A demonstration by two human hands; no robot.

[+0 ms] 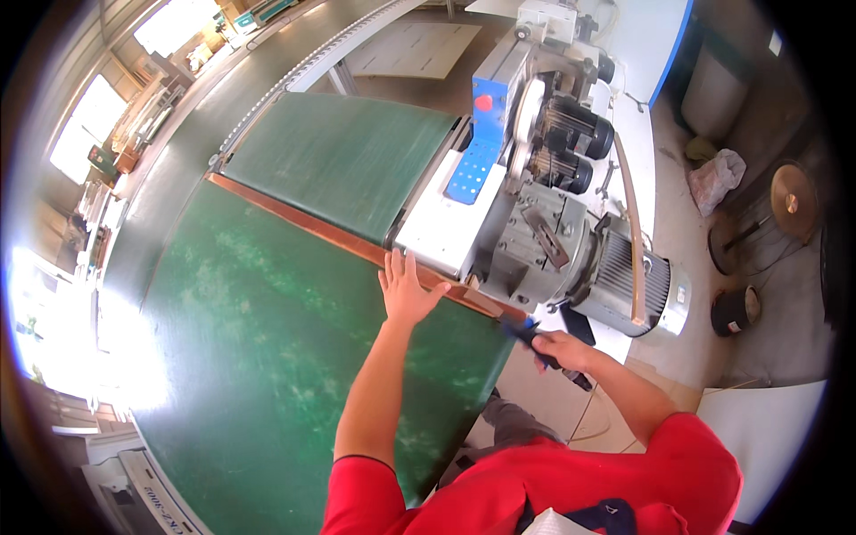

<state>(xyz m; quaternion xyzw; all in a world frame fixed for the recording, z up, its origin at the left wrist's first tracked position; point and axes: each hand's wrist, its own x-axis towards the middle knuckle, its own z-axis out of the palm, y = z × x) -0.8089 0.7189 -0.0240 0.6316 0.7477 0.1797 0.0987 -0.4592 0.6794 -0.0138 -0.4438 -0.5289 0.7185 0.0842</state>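
Note:
A long reddish-brown strip [303,218] runs slantwise across the green belt [267,357], close along the side of the machine. My left hand [408,287] is open, fingers spread, resting on the strip near the white machine housing [446,223]. At the near right end of the strip, my right hand [563,349] is closed round a black hand tool [546,353]. A metal fitting shows at the tool's lower end. Its front is blurred and points at the strip's end; whether they touch I cannot tell.
Beyond the strip lies a second green belt [343,160]. Right of the housing sit a large grey motor [624,276] and smaller black motors [575,125]. A thin brown strip [631,223] leans across them. A dark bucket [735,310] stands on the floor at right.

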